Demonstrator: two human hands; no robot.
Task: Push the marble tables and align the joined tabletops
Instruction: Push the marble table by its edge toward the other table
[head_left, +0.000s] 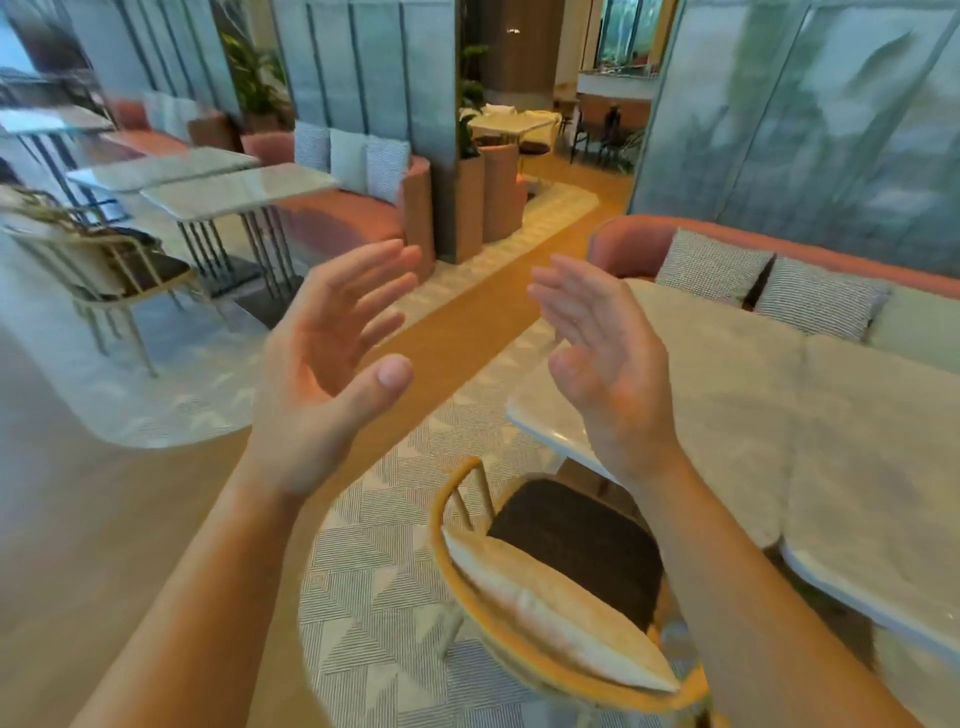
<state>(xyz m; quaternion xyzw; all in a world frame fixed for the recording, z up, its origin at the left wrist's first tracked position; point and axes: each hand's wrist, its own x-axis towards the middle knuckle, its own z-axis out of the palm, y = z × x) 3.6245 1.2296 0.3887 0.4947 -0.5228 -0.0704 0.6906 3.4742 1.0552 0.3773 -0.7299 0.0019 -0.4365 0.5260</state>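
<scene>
- We see the left hand (332, 358) and right hand (602, 364) raised, palms facing, fingers spread, grasping nothing.
- The pale rectangular marble tables (779, 415) stand joined at right, untouched.

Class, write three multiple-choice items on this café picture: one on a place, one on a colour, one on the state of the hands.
1. Where do the near marble tables stand?
A. at the person's right
B. at the person's left
C. behind the far sofa

2. What colour is the chair's seat?
A. white
B. dark brown
C. pink

3. How are the left hand and right hand?
A. gripping a table edge
B. closed in fists
C. open, holding nothing

Answers: 1 A, the tabletops fill the right side; 2 B, the seat pad is dark; 3 C, both palms face each other in the air.
</scene>
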